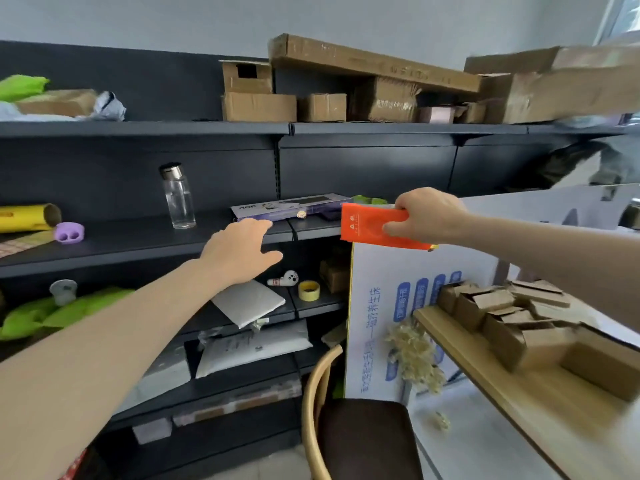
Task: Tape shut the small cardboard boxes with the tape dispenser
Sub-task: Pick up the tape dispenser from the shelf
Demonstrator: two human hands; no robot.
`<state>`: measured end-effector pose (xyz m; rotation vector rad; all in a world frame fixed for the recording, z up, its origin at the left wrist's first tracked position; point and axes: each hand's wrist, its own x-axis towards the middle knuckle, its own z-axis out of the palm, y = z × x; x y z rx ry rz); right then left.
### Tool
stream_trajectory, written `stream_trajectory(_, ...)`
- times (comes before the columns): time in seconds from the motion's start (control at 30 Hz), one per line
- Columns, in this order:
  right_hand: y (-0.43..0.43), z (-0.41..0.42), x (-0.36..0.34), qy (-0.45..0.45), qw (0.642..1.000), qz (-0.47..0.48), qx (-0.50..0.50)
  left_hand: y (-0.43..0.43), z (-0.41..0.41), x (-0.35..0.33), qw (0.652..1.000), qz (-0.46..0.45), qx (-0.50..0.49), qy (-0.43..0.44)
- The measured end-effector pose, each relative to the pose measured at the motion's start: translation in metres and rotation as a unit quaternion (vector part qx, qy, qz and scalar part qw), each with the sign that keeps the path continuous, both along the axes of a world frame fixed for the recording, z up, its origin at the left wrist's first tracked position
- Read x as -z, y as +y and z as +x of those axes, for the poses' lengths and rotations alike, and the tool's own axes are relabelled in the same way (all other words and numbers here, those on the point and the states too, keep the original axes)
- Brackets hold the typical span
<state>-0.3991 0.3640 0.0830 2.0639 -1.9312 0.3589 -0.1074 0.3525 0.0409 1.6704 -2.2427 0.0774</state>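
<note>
Beside the AOC box [291, 206], right hand [427, 214] grips an orange packet [365, 227]; left hand [242, 250] hovers, fingers straight.

Orange-red packet [377, 226], brown small cardboard boxes [519, 323], light wood counter [491, 372], dark grey shelf [138, 237], yellow tape roll [309, 291], purple holder [69, 232], white-blue printed carton [381, 306].

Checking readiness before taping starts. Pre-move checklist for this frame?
1. Left hand free: ok, open, stretched toward the middle shelf.
2. Right hand free: not ok, grips an orange packet.
3. Tape dispenser located: cannot tell; only a yellow tape roll shows on the lower shelf.
4. Small cardboard boxes at hand: ok, piled on the wooden table.
5. Box flaps folded shut: cannot tell, blurred.
</note>
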Motion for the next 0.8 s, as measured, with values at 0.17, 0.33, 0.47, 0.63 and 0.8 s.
stream_trajectory(0.17,0.062,-0.03,-0.005,-0.005,1.0,0.002,0.026,0.038,-0.031,-0.009,1.0,-0.011,0.029,0.0)
stream_trajectory(0.33,0.107,-0.064,-0.009,-0.011,0.999,-0.001,0.044,0.067,-0.068,-0.018,0.998,-0.017,0.055,0.0)
stream_trajectory(0.47,0.138,-0.099,-0.009,-0.021,0.999,-0.009,0.049,0.088,-0.103,-0.022,0.998,-0.02,0.06,-0.007)
stream_trajectory(0.63,0.184,-0.16,-0.011,-0.009,0.998,-0.011,0.058,0.122,-0.17,-0.026,0.998,-0.026,0.064,-0.005)
stream_trajectory(0.8,0.234,-0.236,-0.016,0.003,0.997,-0.015,0.069,0.166,-0.246,-0.021,0.998,-0.011,0.067,-0.005)
